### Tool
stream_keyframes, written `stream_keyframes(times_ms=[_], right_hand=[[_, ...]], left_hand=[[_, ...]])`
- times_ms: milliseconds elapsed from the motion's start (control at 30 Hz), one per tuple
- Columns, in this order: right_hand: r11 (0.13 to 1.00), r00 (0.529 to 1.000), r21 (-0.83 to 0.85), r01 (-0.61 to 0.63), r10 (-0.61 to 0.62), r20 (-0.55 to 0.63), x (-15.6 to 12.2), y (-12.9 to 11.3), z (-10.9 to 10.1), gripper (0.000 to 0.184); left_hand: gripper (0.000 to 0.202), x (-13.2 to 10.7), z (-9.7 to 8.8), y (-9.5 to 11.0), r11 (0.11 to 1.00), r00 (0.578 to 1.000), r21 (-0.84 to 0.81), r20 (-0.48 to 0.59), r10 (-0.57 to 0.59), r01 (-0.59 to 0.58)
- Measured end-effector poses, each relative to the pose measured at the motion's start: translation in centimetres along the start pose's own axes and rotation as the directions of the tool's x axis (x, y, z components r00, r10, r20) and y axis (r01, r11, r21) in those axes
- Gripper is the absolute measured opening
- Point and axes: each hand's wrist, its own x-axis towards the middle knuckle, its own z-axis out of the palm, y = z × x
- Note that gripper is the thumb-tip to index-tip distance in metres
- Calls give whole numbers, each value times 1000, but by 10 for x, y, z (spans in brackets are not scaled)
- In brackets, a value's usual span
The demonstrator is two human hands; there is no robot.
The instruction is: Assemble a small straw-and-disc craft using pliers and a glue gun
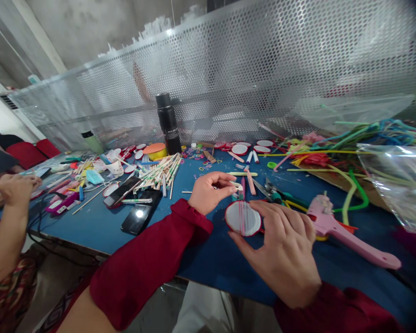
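My right hand (280, 245) grips a round white disc with a red rim (234, 218) by its edge, thumb below and fingers above. Thin pink strands (241, 217) run up and down across the disc's face. Just above the disc's top edge, my left hand (211, 190) is closed in a pinch at a small pale piece (238, 187); what exactly it is, I cannot make out. Beside my right hand lies a pink hot glue gun (350, 236). Pliers (275, 194) with dark jaws and teal handles rest just beyond my right fingers.
A black bottle (168, 125) stands at the back by the perforated metal screen (229, 83). Left of me lie a black phone (141, 213) and a pile of paper-wrapped sticks (162, 171). Coloured pipe cleaners (377, 132) heap at right. Another person's hand (17, 189) is at far left.
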Motion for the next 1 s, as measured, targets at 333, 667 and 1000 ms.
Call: stream_keyframes(times_ms=[333, 667, 1000], right_hand=[[1000, 1000, 10, -21, 21, 5, 0, 0, 0, 51], [1000, 1000, 7, -9, 9, -6, 0, 0, 0, 51], [1000, 1000, 9, -21, 21, -2, -1, 0, 1, 52]], left_hand=[[24, -1, 0, 1, 1000, 1000, -6, -10, -14, 14], [24, -2, 1, 2, 1000, 1000, 6, -5, -6, 6], [26, -1, 0, 0, 1000, 1000, 2, 2, -5, 5]])
